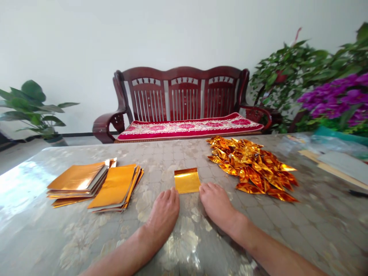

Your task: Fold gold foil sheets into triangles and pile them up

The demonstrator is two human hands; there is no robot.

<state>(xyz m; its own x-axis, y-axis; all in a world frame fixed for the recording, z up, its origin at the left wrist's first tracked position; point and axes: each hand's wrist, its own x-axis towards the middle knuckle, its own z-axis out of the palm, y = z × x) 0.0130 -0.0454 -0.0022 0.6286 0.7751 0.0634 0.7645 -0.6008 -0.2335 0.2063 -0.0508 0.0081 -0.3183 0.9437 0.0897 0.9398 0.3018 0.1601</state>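
A small sheet of gold foil paper (187,181) lies on the table in front of me, its far edge slightly raised. My left hand (166,203) is closed at the sheet's near left corner, fingers bunched together. At the near right corner, my right hand (215,197) pinches the edge in the same way. My fingertips and thumbs are partly hidden behind the backs of my hands. To the right of the sheet rests a heap of folded gold foil pieces (253,166) with pointed ends. Two stacks of flat foil paper, a left stack (76,178) and a nearer stack (113,187), lie on the left.
The table (115,241) has a shiny patterned cover. Clear plastic bags (299,141), a pale flat board (345,166) and a dark object (358,193) lie at the right. Beyond stand a wooden bench (185,96), a left plant (34,107) and purple flowers (336,96).
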